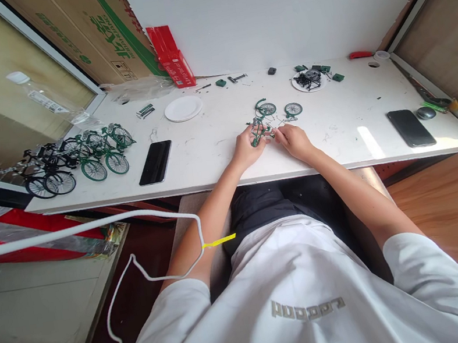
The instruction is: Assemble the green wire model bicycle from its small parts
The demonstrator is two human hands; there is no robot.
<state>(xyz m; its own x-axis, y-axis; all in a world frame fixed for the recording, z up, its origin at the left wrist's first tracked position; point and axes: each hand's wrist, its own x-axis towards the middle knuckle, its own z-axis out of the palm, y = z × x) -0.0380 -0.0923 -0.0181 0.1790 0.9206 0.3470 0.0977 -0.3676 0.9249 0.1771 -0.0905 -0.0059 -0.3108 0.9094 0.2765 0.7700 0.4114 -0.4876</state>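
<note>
Working on the green frame (260,128): left hand (247,149) clamps it near the table (210,166) edge; right hand (297,140) is at its end, finger closure unclear. Next move likely requires steady support, fine alignment.

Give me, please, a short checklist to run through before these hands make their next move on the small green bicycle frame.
1. Small green metal bicycle frame held in the left hand: ok.
2. Right hand close beside the frame: ok.
3. Right fingertips gripping a part: cannot tell, too small.
4. Loose black spoked wheel on the white table, near the hands: ok.
5. Both black smartphones apart from the hands: ok.
6. All loose parts gathered on the round white plates: not ok, a small dark block lies on the table.
</note>
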